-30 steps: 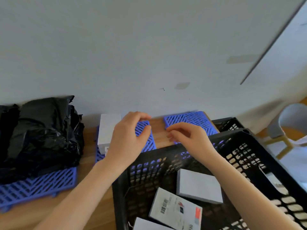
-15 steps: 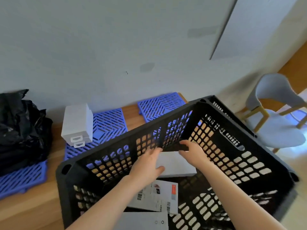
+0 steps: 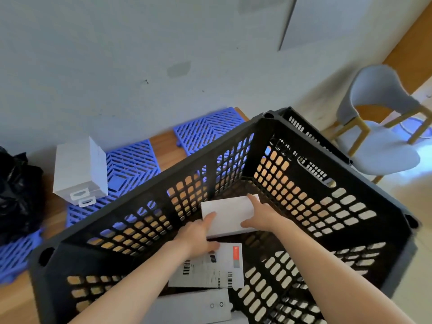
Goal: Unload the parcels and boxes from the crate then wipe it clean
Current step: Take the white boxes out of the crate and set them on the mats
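The left hand (image 3: 196,232) and right hand (image 3: 260,217), a second ago at the blue mats (image 3: 131,164), now clamp the white box (image 3: 228,213) by the crate's (image 3: 259,146) far wall. Unloading proceeds.

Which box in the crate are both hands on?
The plain white box at the far end, between left hand and right hand; the barcode-labelled box and ringed box lie nearer.

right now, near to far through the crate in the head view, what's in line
white carton with two rings, labelled parcel, white box held by left hand and right hand, crate far wall, blue mat, wall
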`<state>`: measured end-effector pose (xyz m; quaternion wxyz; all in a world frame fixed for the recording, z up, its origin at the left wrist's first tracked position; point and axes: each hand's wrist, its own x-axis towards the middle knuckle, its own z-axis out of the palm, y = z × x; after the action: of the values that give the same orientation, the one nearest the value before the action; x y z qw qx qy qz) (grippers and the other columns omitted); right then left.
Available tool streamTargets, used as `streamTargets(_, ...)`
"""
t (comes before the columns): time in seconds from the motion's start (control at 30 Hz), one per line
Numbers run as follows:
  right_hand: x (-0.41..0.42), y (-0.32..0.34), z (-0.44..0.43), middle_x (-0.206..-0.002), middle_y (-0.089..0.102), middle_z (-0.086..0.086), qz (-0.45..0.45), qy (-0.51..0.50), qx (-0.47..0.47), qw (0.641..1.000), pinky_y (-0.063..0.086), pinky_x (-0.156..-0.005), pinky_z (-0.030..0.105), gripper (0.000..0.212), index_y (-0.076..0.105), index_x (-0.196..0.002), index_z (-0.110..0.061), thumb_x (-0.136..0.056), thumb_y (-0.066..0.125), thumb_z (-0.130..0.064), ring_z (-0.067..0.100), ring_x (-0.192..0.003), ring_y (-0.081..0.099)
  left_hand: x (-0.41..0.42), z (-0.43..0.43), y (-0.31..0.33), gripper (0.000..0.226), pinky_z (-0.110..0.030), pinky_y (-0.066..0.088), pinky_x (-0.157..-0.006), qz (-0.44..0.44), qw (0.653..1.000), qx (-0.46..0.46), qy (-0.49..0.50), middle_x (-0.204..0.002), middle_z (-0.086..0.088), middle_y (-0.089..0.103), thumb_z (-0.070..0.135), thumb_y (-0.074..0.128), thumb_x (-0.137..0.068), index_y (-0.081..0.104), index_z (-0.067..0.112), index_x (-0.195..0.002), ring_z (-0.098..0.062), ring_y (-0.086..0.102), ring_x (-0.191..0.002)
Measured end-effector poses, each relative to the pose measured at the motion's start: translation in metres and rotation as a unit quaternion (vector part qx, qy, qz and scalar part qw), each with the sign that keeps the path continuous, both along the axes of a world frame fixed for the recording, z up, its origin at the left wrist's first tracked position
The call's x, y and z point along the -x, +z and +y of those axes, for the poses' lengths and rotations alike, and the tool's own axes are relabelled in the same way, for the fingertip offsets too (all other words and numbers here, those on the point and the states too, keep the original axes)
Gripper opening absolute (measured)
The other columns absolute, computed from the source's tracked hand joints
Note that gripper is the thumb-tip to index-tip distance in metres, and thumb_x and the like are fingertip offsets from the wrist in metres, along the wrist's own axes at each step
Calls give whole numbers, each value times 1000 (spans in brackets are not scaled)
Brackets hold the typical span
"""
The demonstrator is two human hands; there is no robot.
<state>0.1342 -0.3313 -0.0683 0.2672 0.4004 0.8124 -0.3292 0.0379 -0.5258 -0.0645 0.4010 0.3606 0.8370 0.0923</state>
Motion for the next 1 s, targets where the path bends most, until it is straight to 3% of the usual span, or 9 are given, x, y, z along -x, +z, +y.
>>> streamTargets(0.23,2,4,4,-155,24,13,48,-166,31,985,35,-108,50,109,5,-152,-27,-74,80,-38,35,-138,31,5,0,0,93,-34,48,-97,-19,998,-47,29,-134,-4,45,42,67,-83,7,34,-153,-19,48,-118)
streamTargets(0.37,4,25,13,-145,37,15,63,-310,66,946,40,-101,54,90,29,-146,-11,-75,80,-35,37,-131,39,5,4,6,91,-32,46,-97,-18,994,-99,52,-134,1,43,39,71,-80,14,35,-151,-13,45,-115)
streamTargets(0.47,1,46,18,-139,42,17,69,-364,131,920,44,-97,59,79,35,-142,-10,-77,79,-20,39,-126,43,9,6,15,90,-31,45,-98,-12,990,-129,61,-133,4,43,37,73,-79,18,37,-149,-10,43,-113)
streamTargets(0.57,-4,66,23,-131,48,16,60,-346,156,923,47,-93,60,74,39,-138,-10,-76,78,-9,36,-118,48,14,3,23,89,-36,46,-100,-1,990,-136,40,-134,3,44,39,73,-77,18,39,-148,-16,46,-119)
streamTargets(0.7,-6,90,25,-109,53,10,72,-317,173,930,51,-86,59,70,43,-130,-14,-71,80,-4,30,-104,53,22,0,35,88,-32,44,-98,10,987,-156,24,-136,1,44,42,74,-76,21,39,-147,-17,45,-120)
streamTargets(0.9,-14,122,15,-120,55,9,157,-296,183,924,57,-70,53,85,38,-130,-32,-65,84,-3,30,-104,59,37,-9,66,87,-26,35,-93,-4,977,-210,37,-137,3,41,40,74,-75,23,43,-145,-13,40,-120)
streamTargets(1.0,-19,143,2,-115,61,5,192,-260,212,922,58,-69,49,75,46,-126,-34,-65,83,-9,26,-101,61,46,-17,90,82,-26,34,-97,23,967,-251,43,-138,5,42,41,74,-77,27,43,-144,-14,40,-127)
